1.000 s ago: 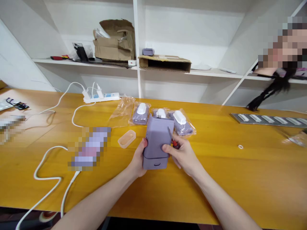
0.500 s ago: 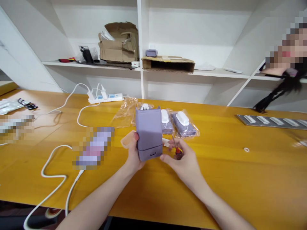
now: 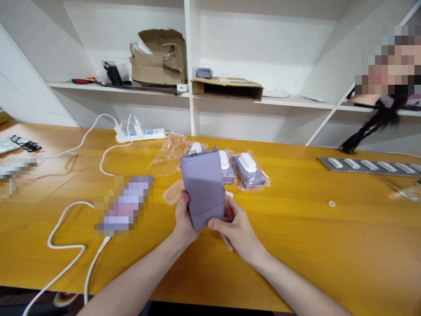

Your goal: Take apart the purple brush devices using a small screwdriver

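Note:
A purple case [image 3: 203,186] is held up over the wooden table, tilted a little, its open end away from me. My left hand [image 3: 187,217] grips its left side, thumb along the edge. My right hand [image 3: 238,228] has its thumb on the lower front of the case and also holds a small screwdriver [image 3: 228,212] with a red handle against the right side. A translucent oval ring piece [image 3: 173,193] shows beside my left thumb. Behind the case, purple units with white tops lie in clear plastic, one of them [image 3: 248,169] at the right.
A phone [image 3: 126,204] with a white cable lies at the left. Farther back is a white power strip [image 3: 141,135]. A grey strip of white parts [image 3: 368,166] and a small ring [image 3: 332,203] are at the right. Cardboard boxes stand on the shelf [image 3: 292,102]. A person leans in at the upper right.
My right hand has moved in to the case, its thumb now on the lower front, and the screwdriver has come against the side. The case has tilted slightly. The view has shifted a little.

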Demonstrator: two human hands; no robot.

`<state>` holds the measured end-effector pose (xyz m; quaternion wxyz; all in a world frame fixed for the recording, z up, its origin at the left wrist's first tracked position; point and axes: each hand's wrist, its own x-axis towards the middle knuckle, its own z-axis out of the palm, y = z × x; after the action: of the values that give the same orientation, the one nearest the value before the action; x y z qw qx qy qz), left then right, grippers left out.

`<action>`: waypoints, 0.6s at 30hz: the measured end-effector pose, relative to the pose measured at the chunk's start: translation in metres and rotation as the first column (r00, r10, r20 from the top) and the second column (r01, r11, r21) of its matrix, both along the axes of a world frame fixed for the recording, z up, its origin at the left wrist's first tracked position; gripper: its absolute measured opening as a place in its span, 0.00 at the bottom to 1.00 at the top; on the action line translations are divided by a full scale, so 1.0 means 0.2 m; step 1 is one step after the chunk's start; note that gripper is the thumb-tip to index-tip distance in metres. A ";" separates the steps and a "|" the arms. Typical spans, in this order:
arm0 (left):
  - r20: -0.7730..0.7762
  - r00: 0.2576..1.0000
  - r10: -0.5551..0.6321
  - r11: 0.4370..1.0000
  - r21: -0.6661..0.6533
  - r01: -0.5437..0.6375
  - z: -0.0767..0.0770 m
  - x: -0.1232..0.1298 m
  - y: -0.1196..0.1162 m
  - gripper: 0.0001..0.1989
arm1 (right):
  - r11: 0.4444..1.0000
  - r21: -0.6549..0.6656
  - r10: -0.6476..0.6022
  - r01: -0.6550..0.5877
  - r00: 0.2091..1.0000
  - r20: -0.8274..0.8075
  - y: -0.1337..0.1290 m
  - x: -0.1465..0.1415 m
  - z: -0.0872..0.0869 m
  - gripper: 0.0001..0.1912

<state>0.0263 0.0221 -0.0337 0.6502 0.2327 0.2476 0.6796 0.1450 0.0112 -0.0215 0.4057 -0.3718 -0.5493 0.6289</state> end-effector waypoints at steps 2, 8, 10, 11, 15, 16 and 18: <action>0.004 1.000 -0.001 1.000 -0.006 0.001 0.01 0.00 0.01 0.33 | 0.999 0.032 0.003 -0.005 0.998 0.057 0.01 0.01 0.01 0.21; -0.024 0.999 0.047 0.998 -0.030 -0.048 0.04 -0.05 0.05 0.30 | 0.946 0.319 -0.162 0.048 0.925 0.342 -0.01 0.13 0.10 0.10; -0.044 0.998 0.048 0.998 -0.031 -0.049 0.03 -0.07 0.06 0.31 | 0.923 0.380 -0.150 -0.060 0.854 0.498 -0.03 0.16 0.12 0.04; -0.057 0.997 0.049 0.998 -0.038 -0.051 0.02 -0.08 0.07 0.32 | 0.913 0.386 -0.127 -0.134 0.806 0.579 -0.04 0.17 0.13 0.07; -0.090 0.994 0.054 0.997 -0.045 -0.058 0.01 -0.09 0.09 0.35 | 0.883 0.354 -0.097 -0.310 0.617 0.781 -0.07 0.17 0.12 0.11; -0.092 0.994 0.058 0.997 -0.040 -0.062 0.01 -0.09 0.09 0.35 | 0.879 0.358 -0.111 -0.315 0.594 0.797 -0.07 0.17 0.12 0.11; -0.093 0.994 0.064 0.997 -0.034 -0.067 0.01 -0.08 0.09 0.34 | 0.871 0.377 -0.142 -0.315 0.574 0.807 -0.08 0.17 0.12 0.12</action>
<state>0.0097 0.0396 -0.0327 0.6198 0.2433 0.2973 0.6843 0.1790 -0.0042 0.0021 0.1539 -0.4764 -0.8291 0.2488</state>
